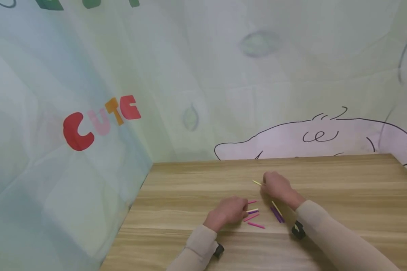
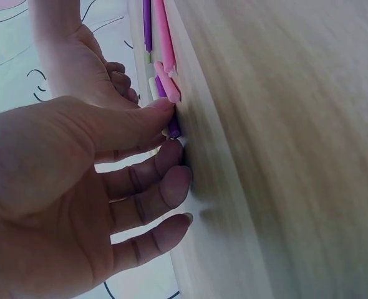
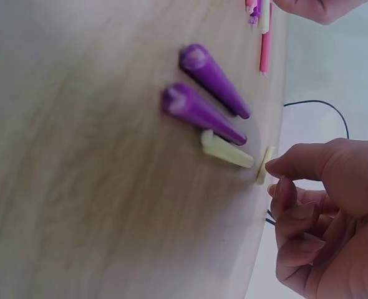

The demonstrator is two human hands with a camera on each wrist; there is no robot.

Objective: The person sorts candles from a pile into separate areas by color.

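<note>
Thin, slightly tapered sticks lie in two groups on the wooden table (image 1: 176, 226). My left hand (image 1: 228, 211) is at the left group, with thumb and forefinger pinching around a purple stick (image 2: 174, 132) beside a pale yellow one; the other fingers are spread and bent. Pink sticks (image 1: 256, 225) lie just around that hand. Farther back, my right hand (image 1: 278, 186) pinches a pale yellow stick (image 1: 257, 183) between thumb and forefinger, its end pointing left. Below the right hand, two purple sticks (image 3: 203, 112) lie side by side with another yellow stick (image 3: 227, 149) along them.
The table's back edge (image 1: 190, 162) meets a cloth backdrop (image 1: 203, 75) with cartoon drawings and the letters CUTE (image 1: 78, 131). Both sleeves are light, and a dark band (image 1: 298, 230) sits at the right wrist.
</note>
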